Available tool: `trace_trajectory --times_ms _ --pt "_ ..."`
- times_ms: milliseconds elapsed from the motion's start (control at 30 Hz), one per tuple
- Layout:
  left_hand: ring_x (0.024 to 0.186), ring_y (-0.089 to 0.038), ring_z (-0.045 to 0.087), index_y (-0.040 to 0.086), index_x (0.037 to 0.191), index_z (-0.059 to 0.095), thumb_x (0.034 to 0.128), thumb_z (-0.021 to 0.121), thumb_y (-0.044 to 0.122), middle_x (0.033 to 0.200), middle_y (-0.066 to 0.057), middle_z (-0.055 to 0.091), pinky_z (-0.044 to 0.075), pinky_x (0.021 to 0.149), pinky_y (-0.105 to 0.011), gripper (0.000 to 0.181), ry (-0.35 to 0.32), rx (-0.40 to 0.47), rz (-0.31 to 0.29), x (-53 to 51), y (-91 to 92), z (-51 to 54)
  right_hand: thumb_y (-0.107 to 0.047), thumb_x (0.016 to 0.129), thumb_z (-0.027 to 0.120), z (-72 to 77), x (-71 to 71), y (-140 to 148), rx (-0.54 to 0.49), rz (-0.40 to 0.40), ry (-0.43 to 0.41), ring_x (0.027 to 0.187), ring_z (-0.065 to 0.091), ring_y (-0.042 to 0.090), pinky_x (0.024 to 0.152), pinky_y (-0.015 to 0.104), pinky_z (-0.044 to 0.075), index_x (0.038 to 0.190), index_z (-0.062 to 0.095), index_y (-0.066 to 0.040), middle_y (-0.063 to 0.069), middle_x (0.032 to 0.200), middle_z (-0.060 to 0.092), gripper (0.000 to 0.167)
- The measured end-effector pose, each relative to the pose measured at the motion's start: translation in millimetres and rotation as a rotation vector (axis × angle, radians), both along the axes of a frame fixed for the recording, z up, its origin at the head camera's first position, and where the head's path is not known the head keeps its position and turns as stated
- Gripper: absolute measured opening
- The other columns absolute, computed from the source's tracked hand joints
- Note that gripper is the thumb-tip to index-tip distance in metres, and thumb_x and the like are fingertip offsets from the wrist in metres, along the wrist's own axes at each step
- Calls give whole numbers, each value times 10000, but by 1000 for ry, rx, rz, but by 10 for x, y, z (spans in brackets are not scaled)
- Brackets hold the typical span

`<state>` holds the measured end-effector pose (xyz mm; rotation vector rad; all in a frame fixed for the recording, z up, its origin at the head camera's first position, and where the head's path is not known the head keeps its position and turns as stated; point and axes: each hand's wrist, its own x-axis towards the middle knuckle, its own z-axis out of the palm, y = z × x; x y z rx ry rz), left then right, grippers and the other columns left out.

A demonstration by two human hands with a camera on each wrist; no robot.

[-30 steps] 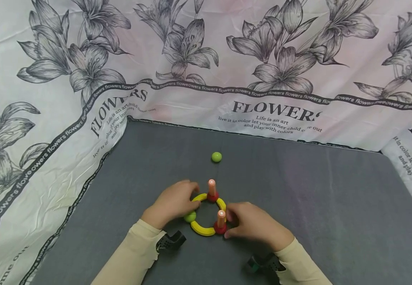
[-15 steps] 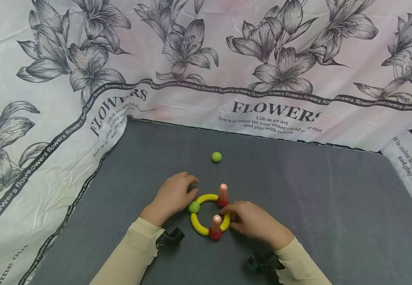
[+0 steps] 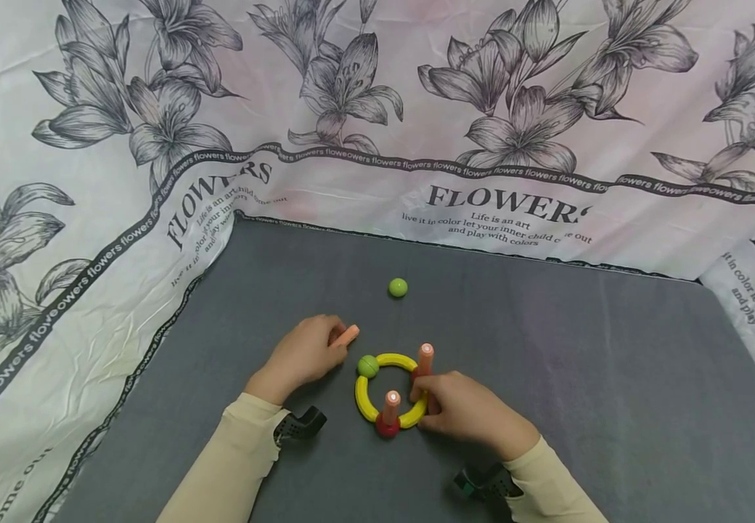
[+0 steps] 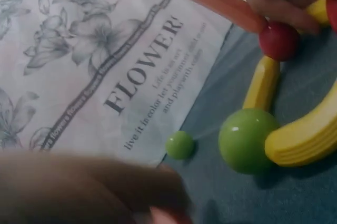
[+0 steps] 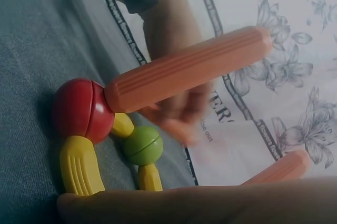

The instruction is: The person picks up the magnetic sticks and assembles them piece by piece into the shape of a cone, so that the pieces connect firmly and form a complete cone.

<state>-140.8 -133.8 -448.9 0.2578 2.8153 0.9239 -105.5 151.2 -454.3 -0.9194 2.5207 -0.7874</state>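
Observation:
My left hand holds a short orange stick off to the left of a ring; in the left wrist view this hand is a blur along the bottom. The ring lies flat on the grey surface, built of curved yellow pieces joined by a green ball and red balls. An orange rod stands up from the near red ball, and another upright rod rises from the far one. On the ring's right side, my right hand grips a yellow piece, partly hiding it and the far red ball.
A loose green ball lies beyond the ring. White flower-printed cloth rises behind and to the left of the grey surface. Each wrist carries a dark camera.
The ring has turned clockwise and shifted slightly right, its green ball moving up and right. My left hand has left the ring, moved left and now shows an orange stick. My right hand stays at the ring.

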Motion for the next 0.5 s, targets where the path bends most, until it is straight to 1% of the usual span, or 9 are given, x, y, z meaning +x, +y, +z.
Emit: trace_trajectory --times_ms 33,100,167,233,300,367,500 --pt "737 -143 577 173 1051 726 993 700 235 841 44 619 482 680 -335 89 24 54 -4 7 13 13 -62 820 831 2 2 -3 3 -3 -1 543 470 -4 528 227 417 1000 722 -110 -142 638 524 216" --pt "835 -141 616 185 1100 714 1005 710 259 929 56 659 526 770 -369 121 72 179 -44 25 45 50 -60 813 829 3 5 -9 7 -6 -1 538 471 1 521 231 413 994 723 -113 -139 636 526 217" --pt "918 -142 642 186 1136 705 1005 726 256 1004 56 685 550 847 -412 150 96 295 -110 50 74 85 -58 810 828 2 7 -13 8 -8 -3 535 472 2 515 232 410 990 723 -116 -138 635 528 216" --pt "965 -137 656 190 1154 700 988 746 214 1051 63 695 561 887 -437 175 97 358 -177 69 102 105 -61 811 825 3 10 -17 11 -10 -8 533 473 0 513 230 408 988 722 -121 -140 635 529 213" --pt "970 -132 662 191 1152 701 980 753 191 1059 70 696 566 886 -441 180 87 384 -231 78 124 110 -59 813 825 5 13 -18 9 -11 -16 531 478 0 512 231 411 989 721 -119 -139 635 534 213" --pt "960 -136 660 192 1136 699 973 761 173 1048 78 688 568 879 -420 176 70 377 -268 80 138 103 -58 816 828 11 16 -17 5 -11 -25 533 481 2 513 233 414 993 720 -114 -136 638 540 214" --pt "955 -167 660 178 1111 702 957 768 124 1030 70 684 557 882 -352 176 15 369 -304 71 131 70 -61 820 831 20 22 -19 7 -14 -36 536 485 7 515 238 419 1000 721 -107 -126 646 549 216"
